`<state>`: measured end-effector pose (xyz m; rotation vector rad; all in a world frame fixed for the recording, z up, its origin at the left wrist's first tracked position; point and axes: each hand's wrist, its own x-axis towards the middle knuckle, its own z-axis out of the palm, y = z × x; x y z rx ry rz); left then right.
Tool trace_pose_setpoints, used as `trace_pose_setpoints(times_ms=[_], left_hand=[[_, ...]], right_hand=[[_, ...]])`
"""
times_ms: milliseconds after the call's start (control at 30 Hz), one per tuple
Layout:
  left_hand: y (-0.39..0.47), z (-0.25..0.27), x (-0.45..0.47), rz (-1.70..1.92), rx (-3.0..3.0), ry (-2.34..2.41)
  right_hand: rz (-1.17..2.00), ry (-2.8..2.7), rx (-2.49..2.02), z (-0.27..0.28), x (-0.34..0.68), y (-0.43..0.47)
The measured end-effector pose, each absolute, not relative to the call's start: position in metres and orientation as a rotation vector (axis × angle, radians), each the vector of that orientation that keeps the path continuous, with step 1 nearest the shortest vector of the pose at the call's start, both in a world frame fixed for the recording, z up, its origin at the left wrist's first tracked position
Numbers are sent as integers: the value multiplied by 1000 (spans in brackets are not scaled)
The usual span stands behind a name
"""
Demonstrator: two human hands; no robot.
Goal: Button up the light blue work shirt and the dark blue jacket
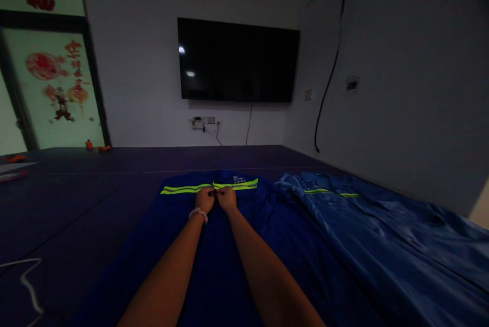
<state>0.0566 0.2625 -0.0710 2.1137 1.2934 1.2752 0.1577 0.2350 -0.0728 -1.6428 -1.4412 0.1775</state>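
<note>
A dark blue work jacket (214, 255) lies spread in front of me, with a yellow-green reflective stripe across its chest and white print above the stripe on the right. At the middle of the chest, just below the stripe, my left hand (205, 199) and my right hand (227, 198) meet with their fingertips almost touching. Both hands are closed in a pinch on the jacket's front edge. A pink-white band circles my left wrist. What exactly lies between the fingertips is too small and dark to make out.
To the right lies a second, lighter blue garment (382, 235) with a reflective stripe. A white cord (30, 286) curves over the dark floor (95, 189) at lower left. Small orange things (89, 144) stand by the door. A television (239, 62) hangs on the far wall.
</note>
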Motion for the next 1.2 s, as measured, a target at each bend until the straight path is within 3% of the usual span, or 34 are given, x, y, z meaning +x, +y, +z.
trace_pose_setpoints(times_ms=[733,1200], left_hand=[[259,-72,59,1228,2012,1394],[256,-69,57,1246,2015,1383]], right_hand=[[66,-1339,-1851,-66,154,228],[110,-1367,-1754,-67,157,229]])
